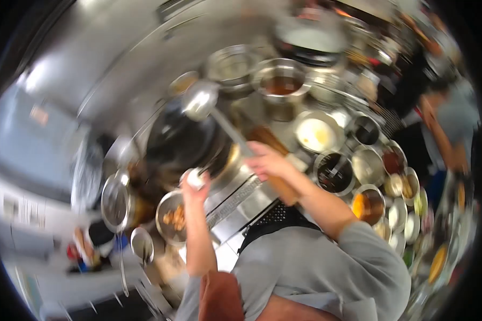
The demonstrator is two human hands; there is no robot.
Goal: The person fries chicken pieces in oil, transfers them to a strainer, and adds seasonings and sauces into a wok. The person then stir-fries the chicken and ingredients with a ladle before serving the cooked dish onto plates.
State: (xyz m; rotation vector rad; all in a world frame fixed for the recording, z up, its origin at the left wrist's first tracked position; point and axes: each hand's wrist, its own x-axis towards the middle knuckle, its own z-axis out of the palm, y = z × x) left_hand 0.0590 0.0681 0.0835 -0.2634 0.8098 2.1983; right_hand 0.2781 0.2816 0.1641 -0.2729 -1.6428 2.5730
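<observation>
My right hand (270, 161) is closed round the long handle of a metal ladle (201, 101). The ladle's shiny bowl is raised over the far edge of a black wok (182, 131). Close to the wok's near rim, my left hand (194, 188) is closed on a white handle end (196, 179). That handle seems to join the wok, but blur hides the joint. Below my left hand is a metal bowl (166, 235) with brown food pieces. The wok's contents cannot be made out.
A pot of reddish-brown liquid (281, 84) stands at the back. To the right are a bowl of pale liquid (316, 134), a dark sauce pot (334, 174) and several seasoning containers. A strainer (117, 203) rests on a pot at left. Another person (447, 115) works at far right.
</observation>
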